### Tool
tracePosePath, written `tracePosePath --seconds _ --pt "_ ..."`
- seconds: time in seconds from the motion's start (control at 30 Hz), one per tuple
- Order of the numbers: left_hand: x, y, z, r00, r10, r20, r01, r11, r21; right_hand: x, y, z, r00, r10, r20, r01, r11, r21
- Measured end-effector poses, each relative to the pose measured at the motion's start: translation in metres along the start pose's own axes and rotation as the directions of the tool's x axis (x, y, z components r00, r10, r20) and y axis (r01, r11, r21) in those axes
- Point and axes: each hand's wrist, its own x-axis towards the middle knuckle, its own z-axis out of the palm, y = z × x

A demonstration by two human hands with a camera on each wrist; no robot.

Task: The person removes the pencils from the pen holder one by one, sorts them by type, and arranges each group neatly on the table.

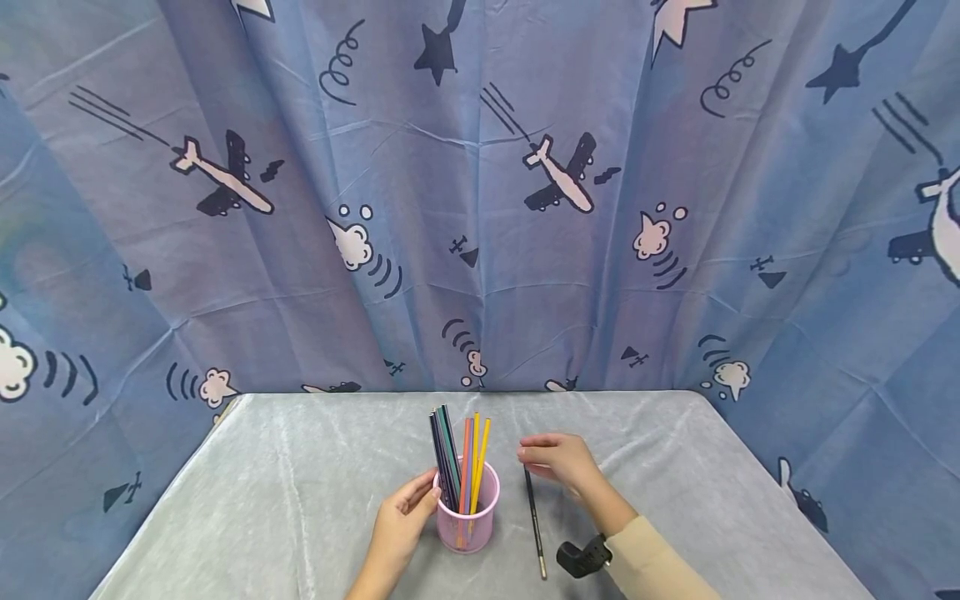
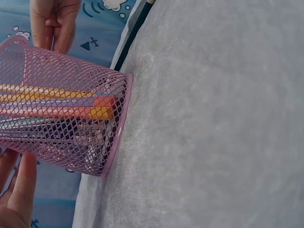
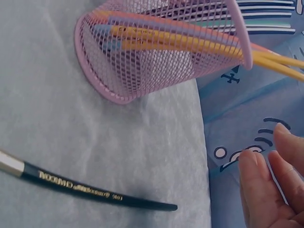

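A pink mesh pencil cup [image 1: 467,533] stands upright, filled with several coloured pencils [image 1: 480,467], among them yellow, orange, purple and dark ones. At its left side my left hand [image 1: 401,521] touches the wall near the rim with thumb and fingertips; in the left wrist view its fingers [image 2: 24,190] look fairly straight. To the right of the cup lies a dark pencil [image 1: 534,521] with gold lettering and a pale gold near end. My right hand [image 1: 562,460] hovers by the pencil's far end, fingers loosely bent and holding nothing. The right wrist view shows a gap between hand and pencil.
A pale grey cloth [image 1: 300,492] covers the table. Behind it and at both sides hangs a blue curtain [image 1: 420,250] printed with planes and stars. A black wrist device [image 1: 581,558] sits by the right sleeve [image 1: 652,558].
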Motion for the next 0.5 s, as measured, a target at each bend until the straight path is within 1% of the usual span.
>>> tracePosePath --seconds 0.2,0.5 --pt "0.000 0.000 0.000 1.000 0.001 -0.001 -0.001 1.000 -0.003 -0.004 -0.004 0.004 1.000 -0.023 0.009 0.023 1.000 -0.005" --pt "-0.001 0.000 0.000 1.000 -0.004 -0.007 0.004 1.000 0.004 -0.006 -0.013 0.012 1.000 -0.013 0.016 0.013 1.000 0.013"
